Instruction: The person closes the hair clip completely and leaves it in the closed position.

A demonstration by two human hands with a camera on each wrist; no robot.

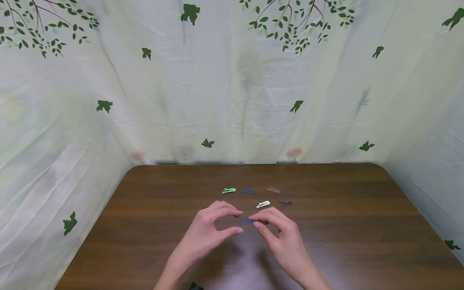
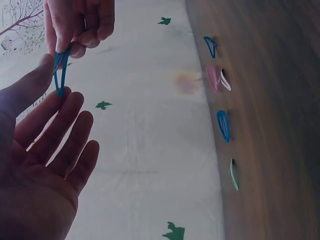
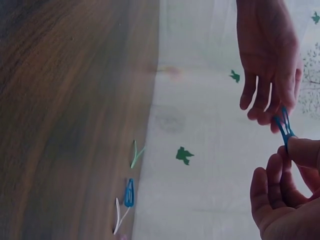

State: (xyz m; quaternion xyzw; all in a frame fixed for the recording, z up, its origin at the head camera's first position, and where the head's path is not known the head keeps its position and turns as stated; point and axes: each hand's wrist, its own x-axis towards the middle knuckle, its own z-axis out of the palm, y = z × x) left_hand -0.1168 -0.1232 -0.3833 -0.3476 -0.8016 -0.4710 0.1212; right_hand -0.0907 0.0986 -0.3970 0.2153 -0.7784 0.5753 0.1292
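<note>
Pinching slim blue snap clip between hands

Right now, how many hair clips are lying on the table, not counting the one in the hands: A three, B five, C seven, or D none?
B: the head view shows five on the table: a green clip, a blue clip, a pink clip, a white clip and a dark blue clip, while the right hand pinches a sixth clip, whose other end the left hand touches.

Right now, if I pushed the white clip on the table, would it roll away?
Probably not: the white clip looks flat and thin, so it would likely slide on the smooth table. It seems very light, like the blue clip pinched by fingertips.
</note>
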